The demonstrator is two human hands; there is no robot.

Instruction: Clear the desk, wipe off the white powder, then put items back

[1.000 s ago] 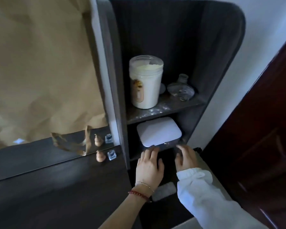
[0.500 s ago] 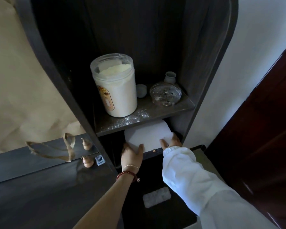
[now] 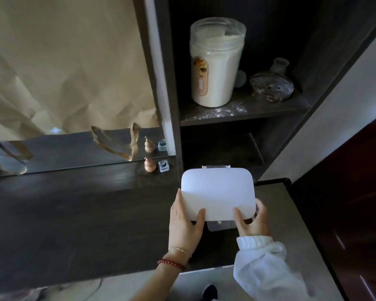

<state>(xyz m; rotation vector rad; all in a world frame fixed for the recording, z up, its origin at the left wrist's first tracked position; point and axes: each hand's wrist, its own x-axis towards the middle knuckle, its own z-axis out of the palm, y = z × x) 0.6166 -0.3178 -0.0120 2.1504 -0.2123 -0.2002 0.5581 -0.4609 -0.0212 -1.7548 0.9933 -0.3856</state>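
A white box (image 3: pixel 217 195) is held by 2 hands, the left hand (image 3: pixel 186 224) gripping its near left corner and the right hand (image 3: pixel 251 220) its near right corner. It is carried above the dark counter (image 3: pixel 74 213), in front of the shelf (image 3: pixel 243 109) where a powder jar (image 3: pixel 215 61) stands amid spilled white powder (image 3: pixel 226 109).

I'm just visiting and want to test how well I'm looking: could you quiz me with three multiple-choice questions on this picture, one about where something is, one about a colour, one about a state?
1. Where does the tall powder jar stand?
A. on the upper shelf
B. on the desk top
C. on the floor

2. What colour is the lid of the box being held?
A. red
B. white
C. green

3. How is the box held?
A. by the left hand alone
B. by both hands
C. by no hand

Answers: 1 A, the jar sits on the upper shelf beside a glass dish. 2 B, its top is plain white. 3 B, the left hand and right hand each grip a near corner.
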